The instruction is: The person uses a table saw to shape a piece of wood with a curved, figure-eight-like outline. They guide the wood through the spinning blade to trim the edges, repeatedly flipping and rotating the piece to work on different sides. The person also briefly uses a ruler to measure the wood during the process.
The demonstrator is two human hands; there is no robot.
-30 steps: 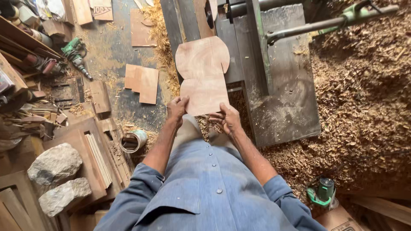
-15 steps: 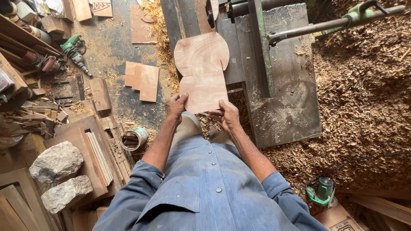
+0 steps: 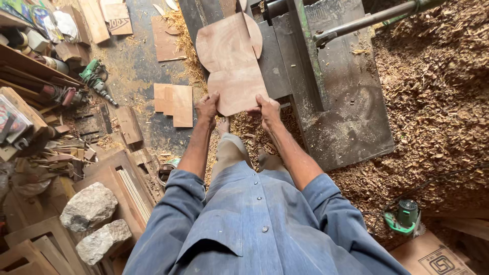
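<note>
**A:** Head view, looking straight down. What do I have in my hands?

**B:** Both hands grip one flat cut-out wooden panel (image 3: pixel 232 63). My left hand (image 3: pixel 208 106) is closed on its near left corner, thumb on top, fingers under. My right hand (image 3: pixel 268 108) is closed the same way on the near right corner.

**A:** Which way does the panel lie from my hands?

**B:** It runs away from me. Its long axis points far, leaning slightly right, and its far end reaches the near edge of the grey metal machine table (image 3: pixel 351 117). Both hands sit at the near end, about equally close to it; neither leads.

**A:** What does the panel look like?

**B:** Thin, smooth, reddish-brown wood, matte. The near part is squarish with straight edges; the far part widens into a rounded lobe. A second curved edge shows at its far right, so it may be two stacked pieces; I cannot tell.

**A:** And around it?

**B:** A green metal arm (image 3: pixel 305 56) crosses the table. Loose, curly wood shavings (image 3: pixel 438 102) are heaped to the right. On the dark floor to the left lie square wooden offcuts (image 3: pixel 175 102) and a green power drill (image 3: pixel 97 81). Two rough pale stones (image 3: pixel 94 219) sit near left. A small green power tool (image 3: pixel 405 216) rests near right.
</note>
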